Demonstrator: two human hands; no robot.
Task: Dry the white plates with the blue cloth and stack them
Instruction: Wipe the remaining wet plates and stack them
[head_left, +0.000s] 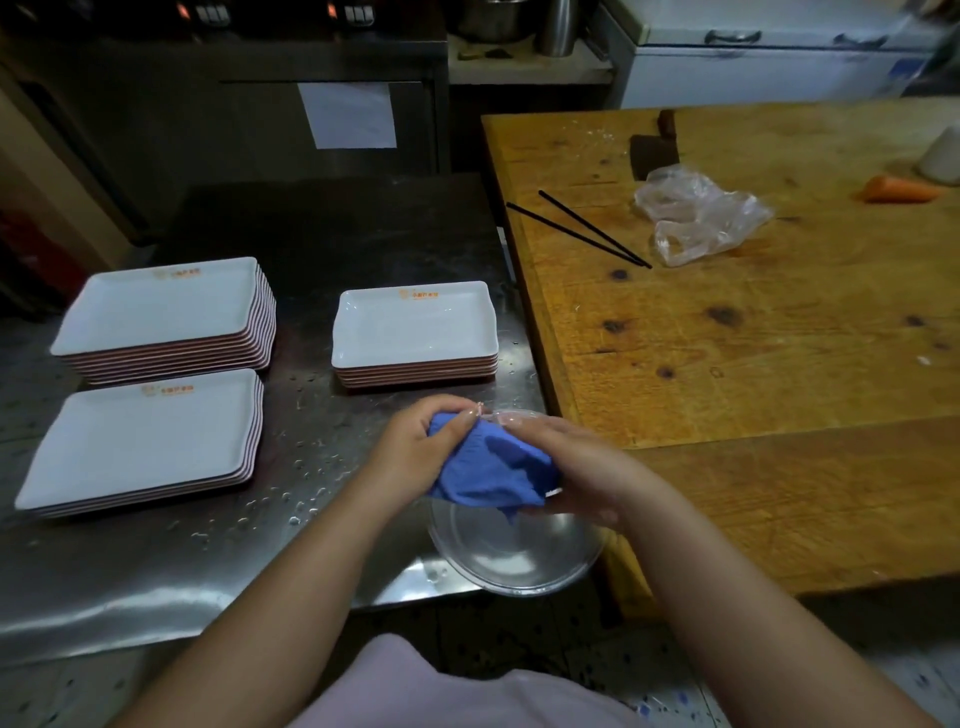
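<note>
Blue cloth (493, 467) bunched between left hand (415, 447), right hand (566, 467).

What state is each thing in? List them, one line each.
blue cloth: bunched, gripped by both hands.
left hand: grips the cloth.
right hand: holds cloth against a clear glass plate.
three white plate stacks: stacked upright on the wet steel counter.
chopsticks: lying loose.
plastic bag: crumpled.

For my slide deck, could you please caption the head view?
Both hands hold a blue cloth over a clear dish, beside three plate stacks.
</note>
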